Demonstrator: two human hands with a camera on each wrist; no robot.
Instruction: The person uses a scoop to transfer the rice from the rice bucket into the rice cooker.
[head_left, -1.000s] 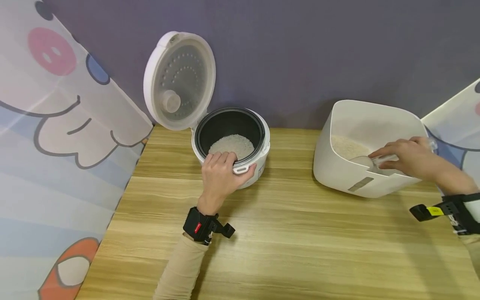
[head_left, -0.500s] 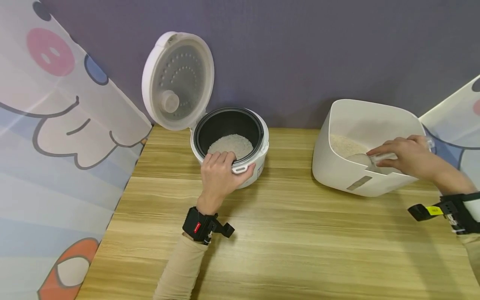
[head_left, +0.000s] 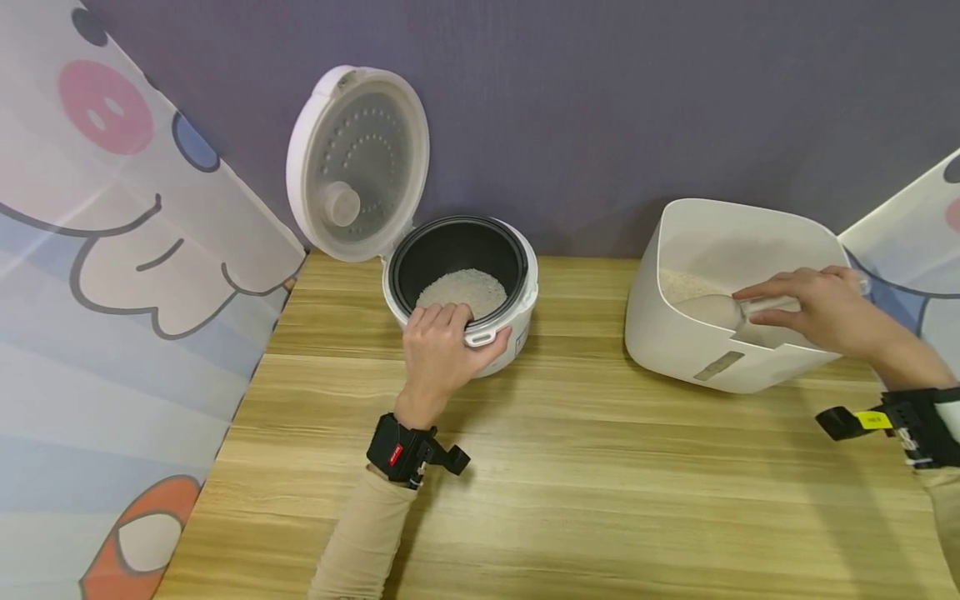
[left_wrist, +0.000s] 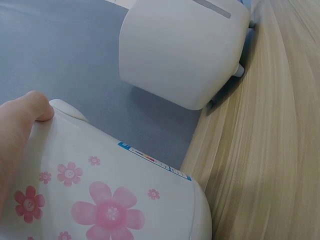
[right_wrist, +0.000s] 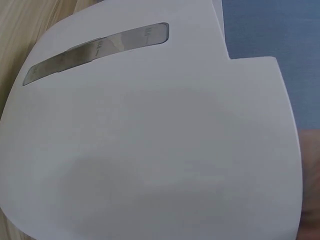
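A white rice cooker [head_left: 528,312] stands with its lid [head_left: 367,162] raised, and rice [head_left: 465,290] lies in its dark inner pot [head_left: 457,237]. My left hand [head_left: 442,350] grips the cooker's front rim, fingers curled over the edge and thumb beside the latch. Pink flowers decorate the cooker's side [left_wrist: 110,212] in the left wrist view. At the right, my right hand [head_left: 832,312] holds a clear scoop [head_left: 772,308] by its handle inside a white rice bin [head_left: 675,350]. Rice fills the scoop's bowl. In the right wrist view the bin's wall [right_wrist: 165,140] hides most of that hand.
The wooden table [head_left: 600,483] carries both containers near a dark grey wall [head_left: 540,125]. A cartoon-printed panel [head_left: 112,333] borders the left side, and another rises at the far right. More rice [head_left: 678,283] lies in the bin.
The scoop has risen slightly and its rice-filled bowl now shows more fully above the bin's front rim. My left hand stays on the cooker.
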